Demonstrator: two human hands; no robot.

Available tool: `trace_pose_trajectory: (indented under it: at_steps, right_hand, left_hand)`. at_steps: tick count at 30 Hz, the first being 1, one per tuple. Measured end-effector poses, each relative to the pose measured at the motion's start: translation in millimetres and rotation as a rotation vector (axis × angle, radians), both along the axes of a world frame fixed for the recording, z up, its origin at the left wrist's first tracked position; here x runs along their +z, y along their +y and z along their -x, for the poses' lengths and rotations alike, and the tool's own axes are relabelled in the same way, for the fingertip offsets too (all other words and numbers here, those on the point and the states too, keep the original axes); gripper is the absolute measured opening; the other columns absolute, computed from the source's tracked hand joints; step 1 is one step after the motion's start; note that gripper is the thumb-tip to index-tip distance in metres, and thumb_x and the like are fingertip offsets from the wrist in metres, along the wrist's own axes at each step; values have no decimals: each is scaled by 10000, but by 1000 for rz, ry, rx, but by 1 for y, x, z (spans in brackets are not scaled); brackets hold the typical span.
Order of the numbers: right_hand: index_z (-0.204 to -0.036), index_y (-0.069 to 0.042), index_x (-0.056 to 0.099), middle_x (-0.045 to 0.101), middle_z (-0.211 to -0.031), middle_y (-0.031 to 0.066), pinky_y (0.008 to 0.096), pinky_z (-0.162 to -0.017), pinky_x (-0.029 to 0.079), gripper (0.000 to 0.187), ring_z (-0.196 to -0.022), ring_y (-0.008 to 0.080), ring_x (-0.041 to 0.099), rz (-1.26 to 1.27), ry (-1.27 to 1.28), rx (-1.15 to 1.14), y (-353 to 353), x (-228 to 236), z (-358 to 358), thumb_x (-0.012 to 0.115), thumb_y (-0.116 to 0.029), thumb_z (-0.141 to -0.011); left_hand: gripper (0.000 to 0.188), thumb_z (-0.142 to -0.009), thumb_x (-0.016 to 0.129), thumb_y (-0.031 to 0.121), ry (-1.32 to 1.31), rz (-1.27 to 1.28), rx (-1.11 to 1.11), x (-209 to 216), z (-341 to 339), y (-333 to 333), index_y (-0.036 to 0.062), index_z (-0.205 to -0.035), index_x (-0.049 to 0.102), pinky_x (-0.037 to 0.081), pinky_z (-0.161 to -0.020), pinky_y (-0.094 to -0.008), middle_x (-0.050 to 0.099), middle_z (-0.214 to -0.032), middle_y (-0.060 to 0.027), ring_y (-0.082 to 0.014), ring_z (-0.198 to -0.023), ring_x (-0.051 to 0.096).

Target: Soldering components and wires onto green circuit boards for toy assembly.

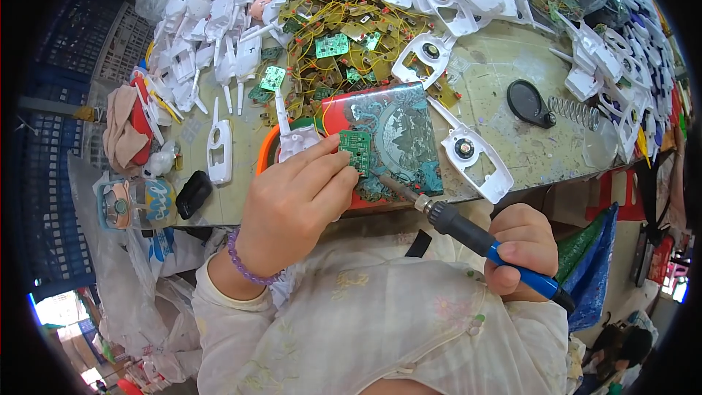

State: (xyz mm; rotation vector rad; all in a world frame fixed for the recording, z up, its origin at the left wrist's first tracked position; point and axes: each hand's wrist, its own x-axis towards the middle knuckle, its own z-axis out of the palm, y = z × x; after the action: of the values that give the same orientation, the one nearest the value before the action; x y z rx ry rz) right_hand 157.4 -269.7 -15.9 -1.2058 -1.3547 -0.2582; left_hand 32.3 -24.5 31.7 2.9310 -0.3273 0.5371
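My left hand (296,194), a beaded bracelet at its wrist, pinches a small green circuit board (355,148) by its left edge. The board lies over a scuffed red and teal flat panel (409,135). In my right hand (525,245) is a soldering iron (457,221) with a blue and black handle. Its tip points left, close to the board's lower right corner; contact cannot be made out. Partly behind my left hand sits a white plastic casing (292,135), beside an orange-rimmed container (265,152). A white casing half with a round speaker (475,157) rests right of the panel.
Beyond the panel is a heap of yellow-brown circuit boards and wires (322,11). White casings pile up at far left (208,18) and right (621,66). A black round lid (528,102) and metal spring (572,111) lie right. A clear bottle (150,201) stands left.
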Motion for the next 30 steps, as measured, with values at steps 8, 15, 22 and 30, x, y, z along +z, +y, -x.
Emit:
trace_pose_trajectory:
  at_steps: [8, 15, 22, 30]
  right_hand:
    - [-982, -24, 544, 579, -728, 65, 310, -462, 453, 273, -561, 215, 569, 3, 3, 10, 6, 1, 2, 663, -225, -840]
    - [-952, -21, 553, 574, -717, 60, 306, -454, 447, 253, -551, 205, 560, -8, -3, 2, 8, 0, 3, 650, -229, -845]
    - [-912, -12, 562, 565, -691, 57, 292, -418, 441, 230, -516, 185, 543, -76, -97, -8, 13, -1, 6, 641, -218, -847]
    - [-911, -15, 564, 573, -704, 58, 294, -429, 454, 235, -523, 183, 549, -75, -114, -2, 10, -7, 7, 632, -234, -861]
  left_hand:
    - [223, -683, 670, 77, -1, 35, 0, -1, 1, 0, 9, -890, 621, 540, -684, -329, 634, -952, -114, -285, -955, 649]
    - [216, -687, 666, 75, -9, 36, -3, -2, 2, 1, 16, -890, 621, 539, -682, -326, 633, -958, -108, -278, -956, 649]
    - [205, -692, 658, 71, 3, 23, 10, -2, 5, 1, 19, -887, 624, 538, -683, -328, 631, -963, -111, -281, -966, 644]
    - [202, -693, 660, 72, -26, 26, 13, -5, 5, 1, 22, -885, 627, 536, -676, -320, 635, -967, -106, -277, -981, 641]
